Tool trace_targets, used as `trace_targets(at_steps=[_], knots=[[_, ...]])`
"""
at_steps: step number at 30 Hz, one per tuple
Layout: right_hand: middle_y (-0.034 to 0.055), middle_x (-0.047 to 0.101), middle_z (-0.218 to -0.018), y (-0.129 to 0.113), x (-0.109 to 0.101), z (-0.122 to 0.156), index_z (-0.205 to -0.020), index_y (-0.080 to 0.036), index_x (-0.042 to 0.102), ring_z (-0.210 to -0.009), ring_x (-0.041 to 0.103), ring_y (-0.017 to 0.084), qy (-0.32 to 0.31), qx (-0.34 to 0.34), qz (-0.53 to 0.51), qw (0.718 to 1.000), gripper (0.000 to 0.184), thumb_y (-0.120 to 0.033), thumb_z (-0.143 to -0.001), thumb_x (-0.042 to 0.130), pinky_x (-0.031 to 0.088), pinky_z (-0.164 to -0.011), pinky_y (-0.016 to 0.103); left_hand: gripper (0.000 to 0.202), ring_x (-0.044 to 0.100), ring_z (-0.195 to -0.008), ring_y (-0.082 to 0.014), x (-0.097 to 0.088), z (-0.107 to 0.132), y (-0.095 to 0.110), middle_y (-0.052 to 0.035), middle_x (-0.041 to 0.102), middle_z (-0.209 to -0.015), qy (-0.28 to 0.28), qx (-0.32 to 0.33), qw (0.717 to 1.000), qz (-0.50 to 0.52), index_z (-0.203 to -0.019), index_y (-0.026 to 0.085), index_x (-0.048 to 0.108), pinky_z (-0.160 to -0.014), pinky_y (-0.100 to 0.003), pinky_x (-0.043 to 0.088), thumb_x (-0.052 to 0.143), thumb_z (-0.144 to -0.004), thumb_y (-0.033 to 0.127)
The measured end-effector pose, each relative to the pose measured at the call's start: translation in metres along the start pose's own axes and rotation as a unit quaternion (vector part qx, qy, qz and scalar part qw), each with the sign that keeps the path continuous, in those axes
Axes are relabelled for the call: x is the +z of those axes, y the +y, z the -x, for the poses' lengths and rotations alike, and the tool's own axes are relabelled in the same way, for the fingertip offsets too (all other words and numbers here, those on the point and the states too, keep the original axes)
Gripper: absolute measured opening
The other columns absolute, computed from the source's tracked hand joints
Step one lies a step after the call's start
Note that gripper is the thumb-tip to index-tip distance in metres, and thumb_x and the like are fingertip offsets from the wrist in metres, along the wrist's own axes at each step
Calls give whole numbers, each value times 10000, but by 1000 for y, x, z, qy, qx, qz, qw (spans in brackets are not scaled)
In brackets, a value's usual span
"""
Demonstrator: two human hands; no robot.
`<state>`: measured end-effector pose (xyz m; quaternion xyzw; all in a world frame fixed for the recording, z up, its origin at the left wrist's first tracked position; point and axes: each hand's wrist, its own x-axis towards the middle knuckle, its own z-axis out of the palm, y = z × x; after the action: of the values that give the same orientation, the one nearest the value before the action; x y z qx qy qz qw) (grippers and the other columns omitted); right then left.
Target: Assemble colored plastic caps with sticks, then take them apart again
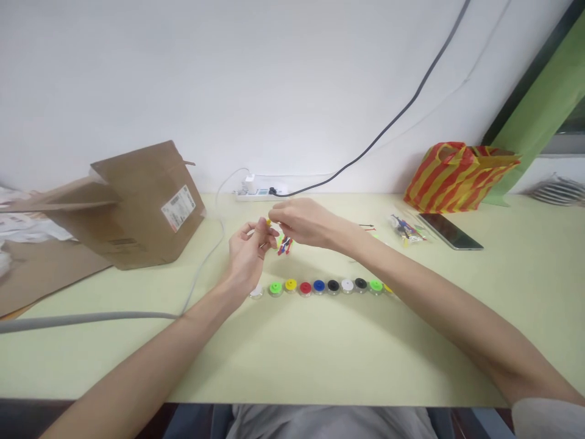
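Note:
My left hand (250, 247) is closed, its thumb and fingers pinching a small yellow piece (269, 222) whose exact kind I cannot make out. Right beside it, my right hand (299, 221) is closed too, fingertips bent in close to the yellow piece; what they grip is hidden. Under the hands lie slim red and blue plastic pieces (284, 245), partly covered. Nearer to me runs a row of small round coloured caps on clear bases, among them a red one (305, 288), a blue one (319, 286) and a white one (347, 285). My right forearm hides the row's right end.
An open cardboard box (146, 207) stands at the left. Against the wall sits a power strip (260, 194) with cables. To the right are a plastic bag of coloured pieces (406, 229), a phone (450, 231) and a striped bag (457, 180). A grey cable (91, 318) crosses the left side.

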<state>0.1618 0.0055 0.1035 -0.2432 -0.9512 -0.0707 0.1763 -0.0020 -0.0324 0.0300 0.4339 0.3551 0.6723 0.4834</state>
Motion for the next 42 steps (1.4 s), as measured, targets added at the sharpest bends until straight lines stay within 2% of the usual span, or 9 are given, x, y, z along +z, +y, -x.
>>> trace_targets(at_steps=[10, 16, 19, 23, 28, 31, 37, 39, 42], knots=[[78, 657, -894, 2, -14, 9, -845, -149, 629, -731, 480, 158, -18, -41, -31, 999, 269, 42, -894, 445, 273, -662, 293, 432, 604, -590, -118, 1, 0, 2, -38, 696, -723, -40, 23, 998, -41, -829, 164, 633, -579, -250, 494, 886, -738, 503], [72, 672, -821, 8, -21, 9, -801, -145, 667, -699, 507, 148, -22, -7, -47, 999, 216, -61, -930, 516, 276, -652, 302, 427, 608, -567, -110, 7, 3, 4, -27, 693, -735, -37, 26, 998, -47, -845, 163, 645, -588, -260, 504, 870, -754, 514], [44, 685, -773, 19, -21, 9, -821, -142, 701, -675, 538, 127, 3, 20, -132, 991, 213, -193, -973, 560, 328, -647, 277, 415, 639, -576, -131, 13, 7, 3, -40, 715, -743, -62, 20, 997, -48, -876, 161, 647, -601, -279, 519, 864, -768, 497], [45, 725, -806, 30, -18, 9, -874, -121, 714, -698, 618, 121, 5, 10, -252, 968, 108, -175, -915, 631, 427, -643, 244, 435, 688, -631, -158, 18, 10, 2, -51, 740, -739, -61, 0, 996, -58, -896, 162, 632, -643, -286, 542, 883, -745, 483], [36, 743, -817, 33, -25, 9, -891, -121, 701, -729, 666, 126, -41, 8, -296, 954, 52, -97, -863, 664, 514, -662, 235, 485, 733, -684, -195, 18, 9, 3, -51, 758, -722, -47, -19, 997, -66, -961, 176, 617, -707, -315, 585, 911, -708, 466], [30, 747, -823, 39, -44, 18, -879, -136, 699, -759, 675, 133, -47, 21, -286, 957, 47, -98, -863, 676, 533, -674, 237, 479, 760, -759, -224, 20, 9, 7, -91, 793, -880, -73, -9, 993, -91, -1060, 189, 622, -727, -341, 601, 853, -777, 498], [41, 750, -827, 73, -85, 53, -815, -146, 716, -742, 656, 139, -77, 130, -164, 975, 64, -88, -815, 741, 498, -637, 250, 439, 686, -609, -199, 21, 12, 7, -62, 755, -792, -99, -18, 987, -124, -1103, 199, 619, -610, -334, 571, 721, -879, 563], [49, 747, -841, 93, -84, 63, -835, -137, 725, -737, 654, 139, -87, 182, -132, 971, 45, -105, -815, 750, 474, -616, 248, 420, 661, -585, -192, 20, 12, 5, -44, 730, -748, -106, -29, 985, -132, -1109, 203, 620, -589, -325, 555, 694, -900, 559], [70, 756, -915, 123, -67, 73, -876, -132, 747, -751, 661, 145, -115, 266, -80, 954, 73, -125, -806, 766, 462, -621, 254, 385, 638, -582, -185, 19, 11, 4, -31, 698, -707, -109, -38, 983, -145, -1094, 204, 632, -581, -314, 540, 664, -921, 547]])
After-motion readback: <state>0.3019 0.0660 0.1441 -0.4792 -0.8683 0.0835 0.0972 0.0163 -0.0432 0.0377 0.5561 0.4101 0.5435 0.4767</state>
